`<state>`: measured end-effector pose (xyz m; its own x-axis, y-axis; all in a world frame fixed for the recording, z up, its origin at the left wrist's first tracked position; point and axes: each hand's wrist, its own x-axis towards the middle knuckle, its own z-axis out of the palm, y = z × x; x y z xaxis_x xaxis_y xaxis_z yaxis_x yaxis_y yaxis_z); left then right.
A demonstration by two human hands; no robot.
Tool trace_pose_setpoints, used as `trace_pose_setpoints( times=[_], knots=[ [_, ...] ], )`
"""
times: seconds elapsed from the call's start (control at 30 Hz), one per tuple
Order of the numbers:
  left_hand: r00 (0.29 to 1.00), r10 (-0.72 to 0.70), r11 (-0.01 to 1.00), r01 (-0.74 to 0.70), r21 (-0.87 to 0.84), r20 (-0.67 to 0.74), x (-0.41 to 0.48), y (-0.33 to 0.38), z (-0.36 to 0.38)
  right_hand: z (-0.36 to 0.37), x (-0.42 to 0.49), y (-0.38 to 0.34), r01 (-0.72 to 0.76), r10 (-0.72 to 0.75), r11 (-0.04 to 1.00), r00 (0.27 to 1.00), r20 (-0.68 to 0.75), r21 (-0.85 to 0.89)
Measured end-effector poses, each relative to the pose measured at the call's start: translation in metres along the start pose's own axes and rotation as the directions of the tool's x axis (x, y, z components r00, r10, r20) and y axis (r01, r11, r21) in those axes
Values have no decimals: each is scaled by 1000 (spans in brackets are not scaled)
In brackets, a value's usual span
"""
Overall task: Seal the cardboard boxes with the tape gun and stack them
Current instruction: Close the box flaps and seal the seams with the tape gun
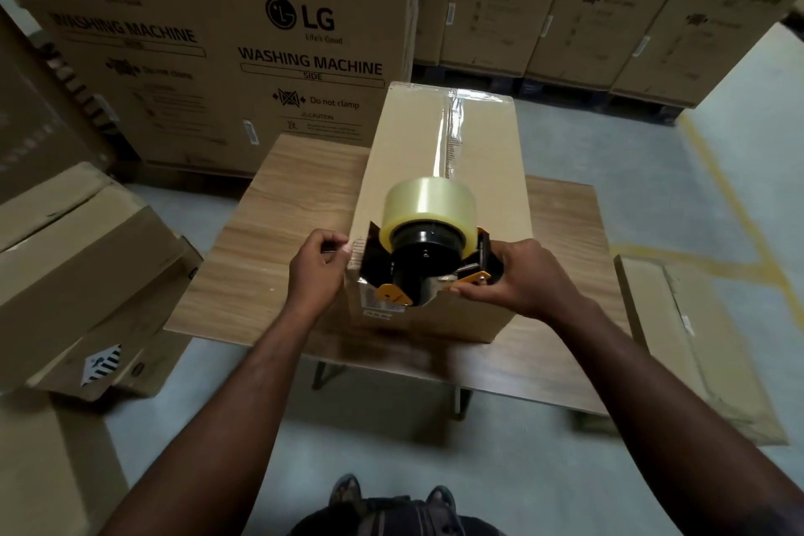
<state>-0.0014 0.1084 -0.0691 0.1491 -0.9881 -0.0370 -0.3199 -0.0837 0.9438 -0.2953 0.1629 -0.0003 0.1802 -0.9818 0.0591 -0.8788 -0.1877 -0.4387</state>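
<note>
Your right hand [517, 279]: fingers grasp tape gun [428, 261], set at near end of cardboard box [409, 170] top. Your left hand [317, 270]: fingers curled on box's near left corner. Box stands on worktop [269, 231]; clear tape strip [448, 135] runs along its centre seam.

A long brown cardboard box [409, 170] lies closed on the wooden surface [269, 231], its length running away from the viewer, with a strip of clear tape along its top seam. The tape gun [428, 265], black with orange parts and a clear roll, sits at the box's near top edge
</note>
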Motion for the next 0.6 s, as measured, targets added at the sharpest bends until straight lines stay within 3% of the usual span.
trace_pose_setpoints(
  times=[0.1, 0.2, 0.3, 0.43, 0.6],
  knots=[
    [998, 43, 997, -40, 68, -38, -1, 2, 5, -6, -12, 24, 0, 3, 993, 1000, -29, 120],
    [964, 261, 930, -237, 279, -50, -11, 12, 13, -6, -16, 28, 13, -4, 978, 999, -46, 206],
    [904, 414, 831, -423, 362, 106, -27, 13, 25, -4, -16, 30, 12, -4, 978, 999, -36, 208],
    [862, 382, 751, -500, 430, 334, -44, -11, 26, -1, -16, 35, -9, 11, 982, 1000, -11, 187],
    [829, 338, 700, -538, 470, 446, -43, -17, 14, -5, -17, 31, -11, 12, 988, 1000, -4, 153]
  ],
)
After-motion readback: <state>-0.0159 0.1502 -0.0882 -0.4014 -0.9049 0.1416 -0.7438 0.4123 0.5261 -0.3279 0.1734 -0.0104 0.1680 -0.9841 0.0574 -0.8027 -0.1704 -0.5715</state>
